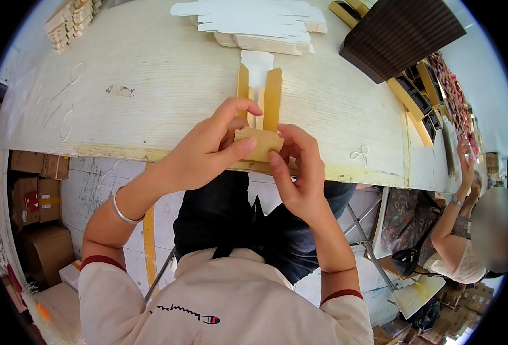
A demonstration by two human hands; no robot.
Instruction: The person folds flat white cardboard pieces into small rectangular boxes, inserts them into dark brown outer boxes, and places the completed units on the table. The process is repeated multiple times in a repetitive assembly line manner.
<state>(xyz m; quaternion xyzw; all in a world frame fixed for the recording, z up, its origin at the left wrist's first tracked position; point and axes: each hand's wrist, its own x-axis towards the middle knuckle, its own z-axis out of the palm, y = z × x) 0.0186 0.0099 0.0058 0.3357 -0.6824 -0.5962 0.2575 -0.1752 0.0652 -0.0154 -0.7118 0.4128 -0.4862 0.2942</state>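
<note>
A partly folded cardboard box (273,99), tan on its faces with a white far end, lies at the table's front edge before me. Its two long sides stand upright, and a near end flap faces me. My left hand (222,141) grips that flap from the left, thumb pressed on its face and index finger curled over the box. From the right, my right hand (300,167) pinches the same flap, thumb on the near face, with the other fingers behind it. What the hidden fingers touch cannot be seen.
A pile of flat white card blanks (254,23) lies at the far middle. Stacked wooden-looking pieces (73,23) stand far left. A dark ribbed box (400,37) and gold boxes with black inserts (418,100) are at right. Another person (458,241) works there. Cartons (47,253) sit lower left.
</note>
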